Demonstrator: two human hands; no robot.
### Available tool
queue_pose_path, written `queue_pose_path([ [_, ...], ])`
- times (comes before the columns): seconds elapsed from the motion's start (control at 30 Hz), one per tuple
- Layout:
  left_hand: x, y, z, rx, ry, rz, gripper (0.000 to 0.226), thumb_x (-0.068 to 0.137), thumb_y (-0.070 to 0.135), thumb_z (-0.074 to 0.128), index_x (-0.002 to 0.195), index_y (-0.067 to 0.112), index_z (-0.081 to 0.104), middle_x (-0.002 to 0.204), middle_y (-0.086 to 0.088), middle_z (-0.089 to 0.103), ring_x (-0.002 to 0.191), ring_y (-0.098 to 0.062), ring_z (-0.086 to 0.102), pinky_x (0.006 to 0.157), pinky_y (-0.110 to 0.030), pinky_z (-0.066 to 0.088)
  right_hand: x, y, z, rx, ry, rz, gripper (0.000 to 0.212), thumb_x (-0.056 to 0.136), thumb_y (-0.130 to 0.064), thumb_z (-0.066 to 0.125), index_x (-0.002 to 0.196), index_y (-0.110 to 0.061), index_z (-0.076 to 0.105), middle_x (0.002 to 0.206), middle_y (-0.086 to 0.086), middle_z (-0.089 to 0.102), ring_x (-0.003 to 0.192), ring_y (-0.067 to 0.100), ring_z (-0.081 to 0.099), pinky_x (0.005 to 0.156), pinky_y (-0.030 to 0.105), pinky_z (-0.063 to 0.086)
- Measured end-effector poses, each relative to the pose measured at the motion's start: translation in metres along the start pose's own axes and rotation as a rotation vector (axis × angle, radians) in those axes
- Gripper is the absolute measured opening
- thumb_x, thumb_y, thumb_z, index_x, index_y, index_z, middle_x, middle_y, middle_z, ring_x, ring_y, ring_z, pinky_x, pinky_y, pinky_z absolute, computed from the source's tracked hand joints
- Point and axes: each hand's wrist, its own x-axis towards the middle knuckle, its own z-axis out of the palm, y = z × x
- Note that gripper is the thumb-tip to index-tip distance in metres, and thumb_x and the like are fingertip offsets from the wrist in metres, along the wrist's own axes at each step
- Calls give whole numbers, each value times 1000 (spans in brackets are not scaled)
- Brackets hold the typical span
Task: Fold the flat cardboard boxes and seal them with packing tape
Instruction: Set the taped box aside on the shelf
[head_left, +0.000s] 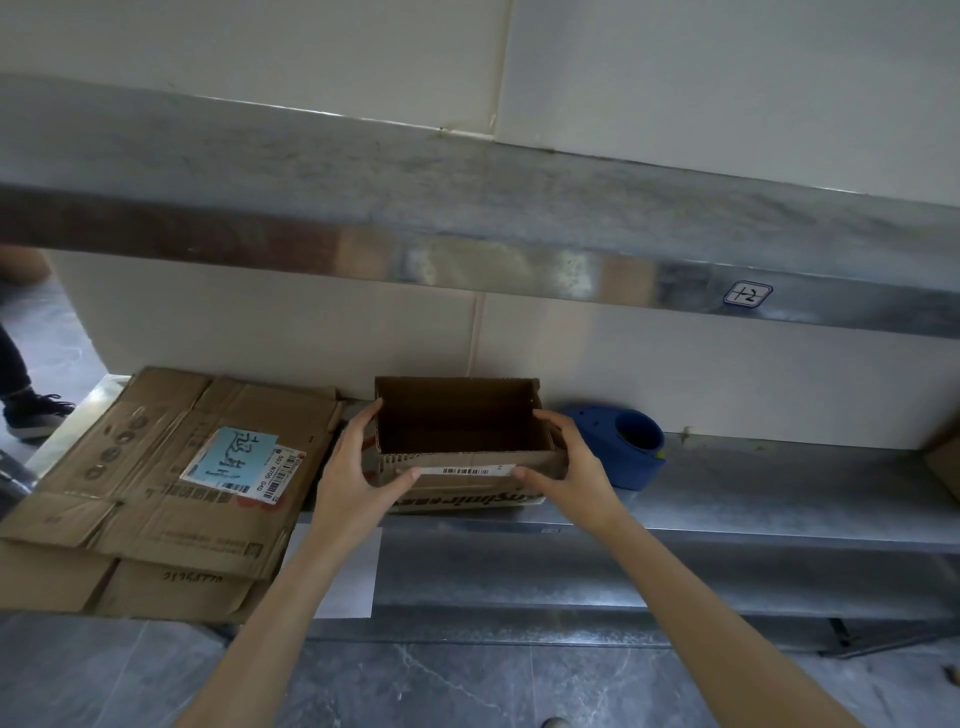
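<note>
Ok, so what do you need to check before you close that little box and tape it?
1. Grip: the left hand and right hand hold the small box by its two ends. Ok.
2. Box stands upright on the metal shelf. Ok.
3. Top shut, ready for tape: it is open. Not ok.
4. Bottom sealed: the underside is hidden. Cannot tell.
5. Blue tape dispenser close by: it sits just beyond the right hand. Ok.
6. Tape left on it: cannot tell.
</note>
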Motion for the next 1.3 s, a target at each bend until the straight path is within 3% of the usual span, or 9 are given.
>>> queue_pose_path([
  [0.13,8,18,-9,-5,37,89,90,77,22,85,151,33,33,150,16,40,137,-5,39,113,-39,37,-1,-16,-16,46,63,-65,82,68,-66,74,140,-46,39,141,-18,48,136,10,43,109,47,44],
  [0.3,16,56,0,-18,51,202,88,75,34,81,149,31,34,148,21,38,126,20,35,107,-22,33,-7,-33,-51,53,141,-118,76,75,-42,73,143,-30,40,136,-34,40,128,-16,37,114,34,39],
  [0.37,18,73,13,-30,25,213,88,73,40,78,149,33,33,147,21,36,126,19,35,105,-18,29,-11,-31,-69,74,168,-102,76,75,-44,73,142,-34,40,141,-26,43,134,-2,40,109,40,46],
  [0.5,22,92,44,-24,-28,224,87,78,32,82,149,36,32,150,18,36,133,-1,37,108,-29,32,-21,-19,-101,105,204,-84,75,72,-49,74,138,-43,40,145,-7,47,135,20,45,98,50,53],
  [0.73,24,130,127,-42,-109,279,87,78,29,83,150,32,34,152,15,38,134,-4,40,105,-24,36,-50,26,-179,127,277,-37,74,73,-47,77,137,-47,40,146,-3,47,136,24,45,94,53,55],
  [0.87,14,158,189,-78,-158,281,87,79,27,83,150,31,34,152,12,39,134,-6,41,101,-12,37,-72,57,-236,117,315,-5,74,75,-39,77,140,-43,40,148,-5,44,138,23,41,99,52,52],
  [1.0,1,185,257,-110,-190,257,85,80,31,82,148,38,33,151,15,40,135,-5,40,110,-32,41,-94,94,-297,99,336,12,73,78,-32,77,142,-37,41,151,-7,41,143,18,33,111,49,42],
  [1.17,-17,215,338,-142,-210,238,85,80,30,82,150,35,34,152,15,40,135,-2,38,110,-27,36,-115,139,-367,113,314,70,77,68,-53,79,136,-50,42,148,-1,46,139,26,42,104,57,46],
  [1.3,-23,232,389,-134,-236,222,85,80,30,83,148,38,33,153,13,39,138,-5,37,109,-19,33,-128,169,-410,101,310,98,76,70,-49,80,135,-49,42,148,2,46,139,26,42,104,56,46],
])
